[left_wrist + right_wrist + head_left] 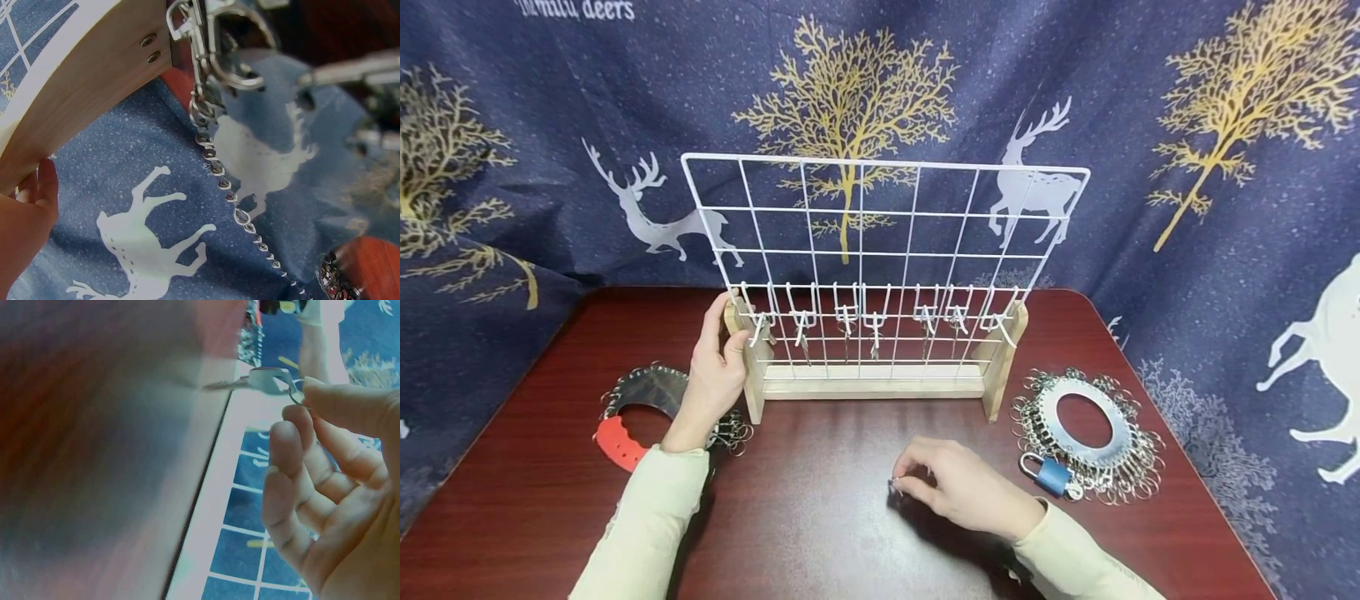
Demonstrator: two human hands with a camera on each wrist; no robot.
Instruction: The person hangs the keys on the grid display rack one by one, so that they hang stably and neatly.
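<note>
A white wire grid rack [887, 162] stands upright on a wooden base [872, 388]. My left hand [718, 375] grips its left wooden post [81, 94], thumb on the near side and fingers passing behind. Low over the table in front of the rack, my right hand [955, 487] pinches a small ring between thumb and forefinger. From that ring hangs a silver key [269, 380], its blade pointing away from the fingertips. On the grid, a row of white hooks carries several keys [875, 343].
Left on the dark red table [820, 517] lies a ring-shaped key holder with a red section [621, 443], partly behind my left forearm. At right are a silver disc [1051, 417] fringed with clips and rings, and a blue padlock [1052, 476]. A patterned curtain [895, 75] hangs behind.
</note>
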